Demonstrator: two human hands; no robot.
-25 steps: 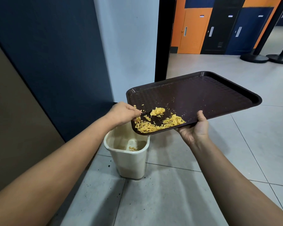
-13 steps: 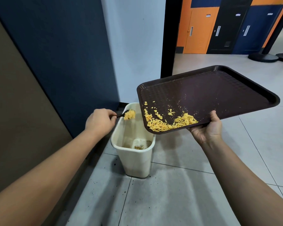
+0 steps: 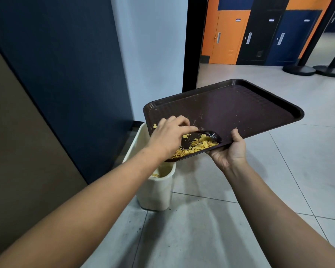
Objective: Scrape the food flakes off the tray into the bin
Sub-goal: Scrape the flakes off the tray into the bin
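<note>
My right hand (image 3: 229, 151) grips the near edge of the brown tray (image 3: 240, 105), tilted over the cream bin (image 3: 155, 190). My left hand (image 3: 168, 138) pinches a dark spoon (image 3: 211, 135), its bowl resting among the yellow flakes (image 3: 195, 147) heaped at the tray's low near corner

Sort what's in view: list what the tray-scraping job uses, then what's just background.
In use: tray, food flakes, black spoon, cream bin, left hand, right hand.

Background: orange locker door, stanchion bases, dark crumbs on floor.
</note>
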